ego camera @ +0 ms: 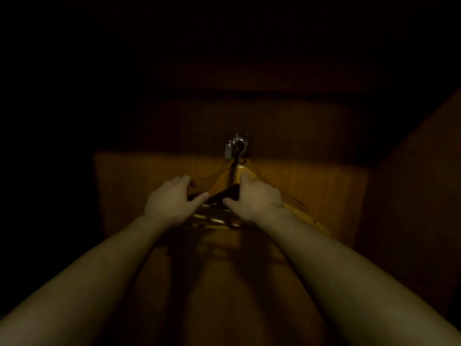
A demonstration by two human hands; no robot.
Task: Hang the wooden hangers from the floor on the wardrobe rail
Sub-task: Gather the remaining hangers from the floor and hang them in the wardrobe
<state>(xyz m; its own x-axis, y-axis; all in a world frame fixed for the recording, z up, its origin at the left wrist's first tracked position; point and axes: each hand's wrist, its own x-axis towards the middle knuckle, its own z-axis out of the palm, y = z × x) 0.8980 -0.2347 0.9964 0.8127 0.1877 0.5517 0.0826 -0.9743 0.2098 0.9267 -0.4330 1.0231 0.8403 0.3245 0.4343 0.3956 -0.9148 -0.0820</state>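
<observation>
Dark wardrobe (411, 196). We see both hands on a bunch of wooden hangers (222, 179). The left hand (172, 201) curls its fingers over the left shoulder, and the right hand (254, 198) grips the right shoulder near the top. The hooks (240, 148) sit at a metal fitting above; we cannot make out the rail.

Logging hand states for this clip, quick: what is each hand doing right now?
Left hand: grips the wooden hangers, fingers above, thumb below.
Right hand: grips the same hangers, fingers curled over them.
</observation>
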